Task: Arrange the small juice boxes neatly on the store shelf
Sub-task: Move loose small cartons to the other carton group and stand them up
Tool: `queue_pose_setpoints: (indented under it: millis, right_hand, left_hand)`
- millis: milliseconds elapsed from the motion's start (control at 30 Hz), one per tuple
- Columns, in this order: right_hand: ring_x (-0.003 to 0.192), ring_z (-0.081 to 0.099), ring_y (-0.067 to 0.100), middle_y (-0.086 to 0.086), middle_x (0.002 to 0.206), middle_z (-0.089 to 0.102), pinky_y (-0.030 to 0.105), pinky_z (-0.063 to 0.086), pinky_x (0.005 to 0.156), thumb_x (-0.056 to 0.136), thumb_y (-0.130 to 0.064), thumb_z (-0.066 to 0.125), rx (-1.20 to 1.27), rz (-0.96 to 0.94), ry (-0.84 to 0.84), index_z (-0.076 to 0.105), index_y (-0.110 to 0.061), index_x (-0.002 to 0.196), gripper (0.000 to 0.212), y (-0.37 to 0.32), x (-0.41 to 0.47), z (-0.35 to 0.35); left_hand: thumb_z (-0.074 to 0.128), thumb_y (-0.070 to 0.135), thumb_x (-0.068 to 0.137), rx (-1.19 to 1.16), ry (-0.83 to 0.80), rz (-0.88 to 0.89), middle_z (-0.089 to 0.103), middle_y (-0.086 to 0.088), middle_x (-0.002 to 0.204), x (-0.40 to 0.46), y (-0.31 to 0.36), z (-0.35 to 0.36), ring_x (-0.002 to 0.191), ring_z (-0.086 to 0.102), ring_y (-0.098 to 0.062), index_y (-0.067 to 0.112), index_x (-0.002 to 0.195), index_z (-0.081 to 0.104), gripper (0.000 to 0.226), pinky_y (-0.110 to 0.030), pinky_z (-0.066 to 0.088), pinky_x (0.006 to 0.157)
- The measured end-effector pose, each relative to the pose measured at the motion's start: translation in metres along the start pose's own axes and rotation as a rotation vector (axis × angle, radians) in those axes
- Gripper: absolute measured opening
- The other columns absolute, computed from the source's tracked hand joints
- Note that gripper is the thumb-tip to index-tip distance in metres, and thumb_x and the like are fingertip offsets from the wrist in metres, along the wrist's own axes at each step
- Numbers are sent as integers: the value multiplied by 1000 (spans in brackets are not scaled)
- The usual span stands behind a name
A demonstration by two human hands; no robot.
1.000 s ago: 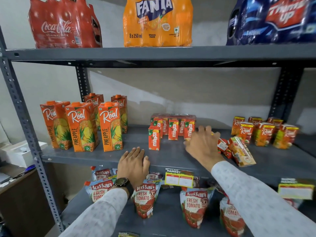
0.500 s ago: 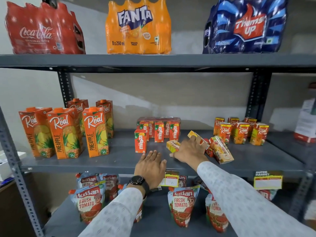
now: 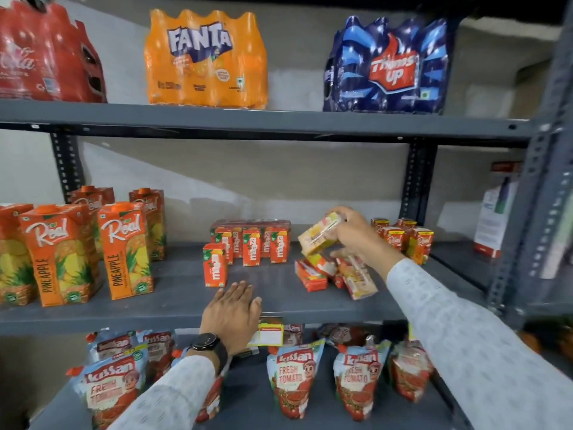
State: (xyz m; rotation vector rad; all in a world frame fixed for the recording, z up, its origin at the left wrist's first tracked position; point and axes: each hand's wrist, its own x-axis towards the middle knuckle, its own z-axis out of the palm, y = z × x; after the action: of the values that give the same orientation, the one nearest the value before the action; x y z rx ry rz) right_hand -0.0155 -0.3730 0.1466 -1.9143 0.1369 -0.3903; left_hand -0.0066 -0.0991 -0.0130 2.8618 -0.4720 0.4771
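Gripping a tilted juice box (image 3: 319,233), your right hand (image 3: 356,235) hangs over the toppled boxes (image 3: 335,271). Your left hand (image 3: 232,311) lies flat, empty, on the shelf (image 3: 173,311) edge.

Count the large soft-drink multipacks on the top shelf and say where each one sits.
3. The red Coca-Cola pack is at the left, partly cut off; the orange Fanta pack is in the middle; the blue Thums Up pack is at the right.

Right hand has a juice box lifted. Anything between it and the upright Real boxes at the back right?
Nothing visible. The right hand holds the juice box tilted in the air, above the toppled boxes, which lie lower and nearer the front. The standing Real boxes are just beyond the hand.
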Motion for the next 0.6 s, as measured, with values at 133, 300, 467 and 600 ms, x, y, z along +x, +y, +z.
queue_pose_setpoints:
  millis: [133,300,467,600]
  right_hand:
    - [83,68,21,6,119,68,28,51,59,83,2,59,-368,-145,233,54,-32,144,70,12,3,-88]
    - [115,65,35,15,127,70,38,51,94,90,1,60,-667,-39,325,69,-18,124,41,55,10,-158]
    - [112,68,33,16,128,69,44,52,101,96,4,56,-607,75,357,66,-15,133,44,107,9,-189]
    - [107,69,32,15,123,72,43,55,96,100,-1,54,-525,79,420,64,-15,138,42,127,9,-194]
  left_hand:
    - [14,50,104,2,3,-5,29,3,165,3,7,2,153,22,-14,21,157,30,62,-37,14,127]
    - [11,47,103,15,12,3,30,1,165,3,7,0,153,22,-14,21,156,33,63,-36,14,126]
    - [20,45,105,5,0,4,29,1,165,4,8,-1,154,20,-14,20,156,32,58,-36,12,127]
    - [20,46,105,5,3,0,30,1,165,4,9,-2,153,21,-14,20,156,33,58,-35,13,126]
